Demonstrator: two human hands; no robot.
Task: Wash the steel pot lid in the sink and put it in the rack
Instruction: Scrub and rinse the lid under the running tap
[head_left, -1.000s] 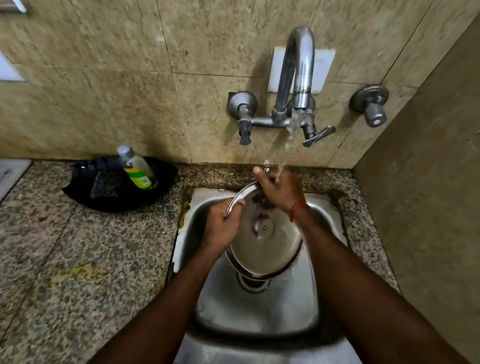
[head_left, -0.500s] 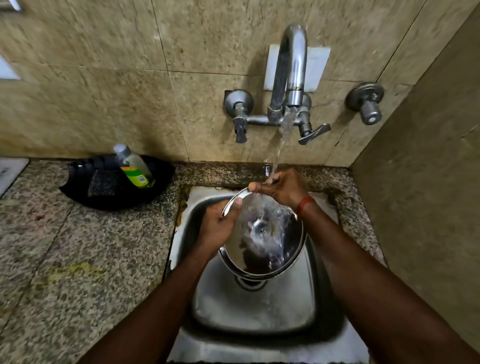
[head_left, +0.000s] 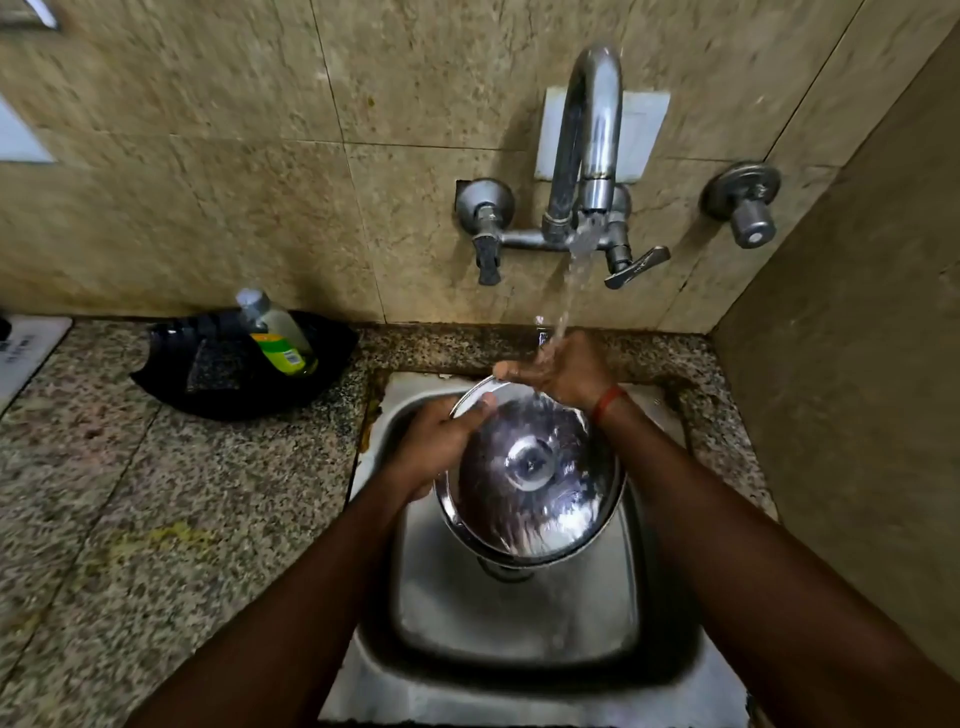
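A round steel pot lid (head_left: 530, 483) with a central knob is held tilted over the steel sink (head_left: 514, 623). My left hand (head_left: 439, 441) grips its left rim, thumb on top. My right hand (head_left: 561, 371) holds the far rim, under the stream of water that falls from the tap (head_left: 589, 156). Water runs down over the lid's shiny face. A red band sits on my right wrist. No rack is in view.
A black tray (head_left: 244, 369) on the granite counter (head_left: 156, 519) left of the sink holds a scrub pad and a soap bottle (head_left: 275, 332). Two valve knobs flank the tap on the tiled wall. A side wall stands close on the right.
My right hand has moved from the lid's face up to its far rim under the stream. Water now flows over the whole lid, which sits slightly lower in the sink.
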